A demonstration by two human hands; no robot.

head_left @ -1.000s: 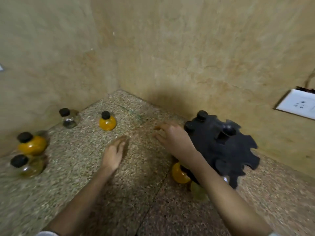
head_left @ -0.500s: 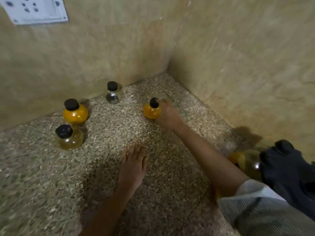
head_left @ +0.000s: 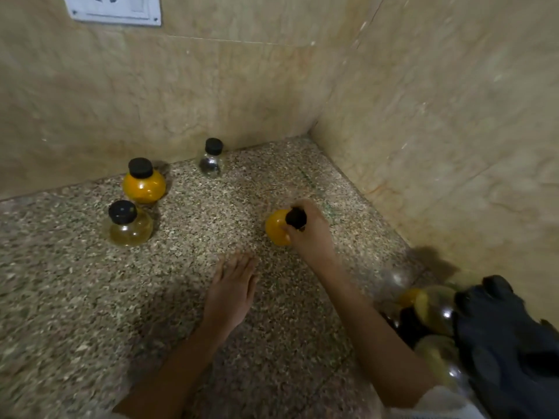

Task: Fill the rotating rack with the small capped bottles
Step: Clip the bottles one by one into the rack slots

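My right hand (head_left: 308, 234) is closed around a small orange bottle (head_left: 276, 226) with a black cap, tilted on the speckled counter (head_left: 75, 297). My left hand (head_left: 231, 290) lies flat on the counter, fingers apart, holding nothing. Three more capped bottles stand to the left: an orange one (head_left: 144, 182), a pale yellow one (head_left: 128, 226) and a small clear one (head_left: 211, 160) by the wall. The black rotating rack (head_left: 508, 343) sits at the lower right edge with several bottles (head_left: 435, 306) in it, partly hidden by my forearm.
Two beige stone walls meet in a corner (head_left: 311, 131) behind the bottles. A white wall socket (head_left: 115, 9) is at the top left. The rack stands close to the right wall.
My right hand left the rack, reached to the orange bottle near the corner and closed on it, pulling it nearer. The view swung left. My left hand stayed flat.
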